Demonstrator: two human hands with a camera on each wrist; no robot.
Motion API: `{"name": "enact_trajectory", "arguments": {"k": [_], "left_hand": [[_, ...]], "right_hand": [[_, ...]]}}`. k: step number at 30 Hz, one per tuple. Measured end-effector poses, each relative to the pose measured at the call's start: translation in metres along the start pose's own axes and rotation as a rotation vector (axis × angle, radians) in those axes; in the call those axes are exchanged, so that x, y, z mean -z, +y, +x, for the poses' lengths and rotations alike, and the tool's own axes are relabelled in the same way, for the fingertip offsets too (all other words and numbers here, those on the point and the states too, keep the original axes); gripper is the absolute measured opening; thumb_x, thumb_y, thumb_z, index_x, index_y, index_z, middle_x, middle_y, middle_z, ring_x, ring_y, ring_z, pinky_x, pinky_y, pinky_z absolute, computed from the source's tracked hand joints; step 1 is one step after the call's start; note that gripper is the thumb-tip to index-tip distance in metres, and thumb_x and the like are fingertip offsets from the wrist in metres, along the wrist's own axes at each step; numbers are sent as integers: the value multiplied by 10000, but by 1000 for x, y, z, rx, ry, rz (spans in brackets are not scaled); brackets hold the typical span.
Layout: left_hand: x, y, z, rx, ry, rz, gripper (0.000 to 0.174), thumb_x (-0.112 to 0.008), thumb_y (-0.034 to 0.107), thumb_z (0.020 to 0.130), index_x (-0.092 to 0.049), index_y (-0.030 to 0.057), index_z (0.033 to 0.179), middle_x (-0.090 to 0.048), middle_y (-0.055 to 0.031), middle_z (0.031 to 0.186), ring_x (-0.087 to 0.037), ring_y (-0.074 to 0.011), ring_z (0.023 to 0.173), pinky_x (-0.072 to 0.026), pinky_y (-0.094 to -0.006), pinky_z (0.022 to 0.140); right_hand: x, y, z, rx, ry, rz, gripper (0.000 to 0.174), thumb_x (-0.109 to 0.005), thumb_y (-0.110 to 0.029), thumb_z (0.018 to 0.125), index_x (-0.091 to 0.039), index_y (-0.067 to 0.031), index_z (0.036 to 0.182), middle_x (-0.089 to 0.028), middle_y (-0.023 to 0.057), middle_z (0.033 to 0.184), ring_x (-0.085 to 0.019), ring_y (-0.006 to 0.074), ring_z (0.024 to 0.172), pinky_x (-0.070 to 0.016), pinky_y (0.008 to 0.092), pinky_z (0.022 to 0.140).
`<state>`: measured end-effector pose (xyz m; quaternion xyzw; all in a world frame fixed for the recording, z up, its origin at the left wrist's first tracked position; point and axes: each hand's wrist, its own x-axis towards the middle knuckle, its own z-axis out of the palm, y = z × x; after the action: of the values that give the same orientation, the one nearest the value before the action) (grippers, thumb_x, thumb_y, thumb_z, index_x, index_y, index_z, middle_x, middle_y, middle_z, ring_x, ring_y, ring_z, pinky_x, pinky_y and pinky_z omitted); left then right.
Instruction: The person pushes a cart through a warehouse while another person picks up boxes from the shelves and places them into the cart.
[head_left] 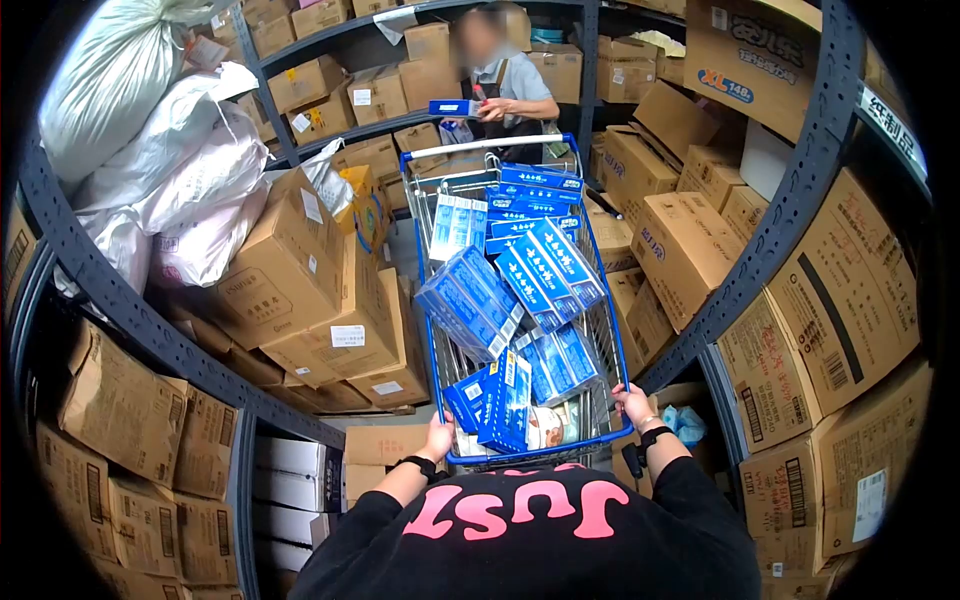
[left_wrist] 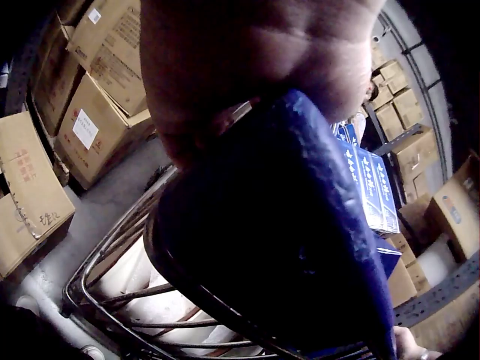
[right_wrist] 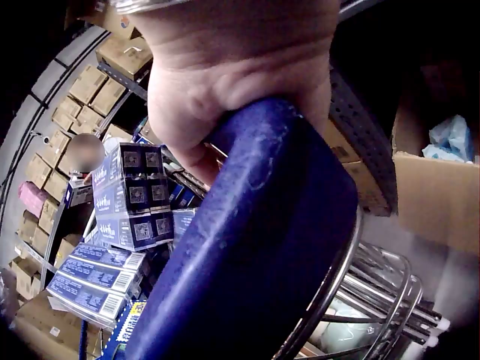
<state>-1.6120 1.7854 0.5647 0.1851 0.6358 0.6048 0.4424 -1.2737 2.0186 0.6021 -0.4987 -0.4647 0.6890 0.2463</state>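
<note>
A metal shopping cart with a blue rim (right_wrist: pixel 247 180) stands in front of me, its white bar (head_left: pixel 450 152) at the far end. My left hand (head_left: pixel 438 437) grips the near left corner of the rim. At the near right corner, my right hand (head_left: pixel 634 404) has its fingers curled round the same rim. Blue printed boxes (head_left: pixel 550 275) are piled in the basket, several wrapped together in clear film. One blue box (head_left: pixel 505 400) leans upright near my end, above pale packages (head_left: pixel 545 425). The rim hides part of the left fingers in the left wrist view.
Beyond the cart a person (head_left: pixel 520 95) holds a blue box (head_left: pixel 453 107). Cartons (head_left: pixel 270 265) and white sacks (head_left: pixel 190 175) crowd the left; more cartons (head_left: pixel 690 245) fill the right. Dark metal shelf posts (head_left: pixel 770 210) flank the narrow aisle. An open carton (right_wrist: pixel 435 195) stands beside my right hand.
</note>
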Motion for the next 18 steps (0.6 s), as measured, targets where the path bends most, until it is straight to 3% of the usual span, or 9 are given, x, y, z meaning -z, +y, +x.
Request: {"name": "enact_trajectory", "arguments": {"k": [18], "left_hand": [[6, -8, 15, 4, 10, 19, 223, -348, -65, 636, -385, 114, 764, -400, -7, 594, -374, -108, 476, -305, -249, 396]], "right_hand": [[-4, 10, 17, -4, 4, -39, 64, -448, -53, 736, -478, -109, 744, -435, 4, 541, -431, 102, 460, -354, 233, 403]]}}
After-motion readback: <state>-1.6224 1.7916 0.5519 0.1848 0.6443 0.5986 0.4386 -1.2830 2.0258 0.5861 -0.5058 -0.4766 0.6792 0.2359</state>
